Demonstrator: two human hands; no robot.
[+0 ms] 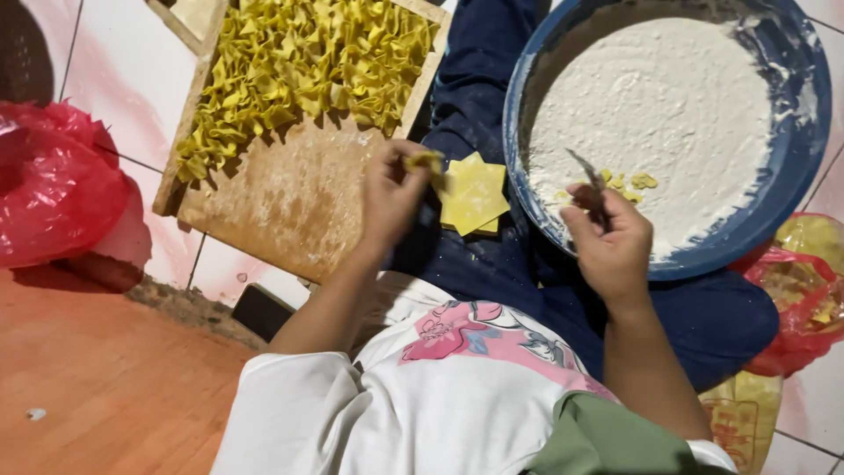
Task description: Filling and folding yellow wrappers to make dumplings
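Observation:
My left hand (391, 195) pinches a folded yellow dumpling wrapper (425, 162) just below the wooden tray (290, 207). A small stack of square yellow wrappers (475, 195) rests on my dark blue trouser leg, right beside that hand. My right hand (611, 239) grips a thin metal spoon (585, 171) whose tip points into the blue basin (796, 132). The basin holds pale white filling (655, 105) with a few yellow scraps near the spoon. Rows of folded yellow dumplings (299, 66) fill the far part of the tray.
A red plastic bag (53, 189) lies at the left on white floor tiles. Another red bag with yellow packets (809, 290) sits at the right under the basin. Orange-brown wooden flooring (114, 378) runs along the lower left.

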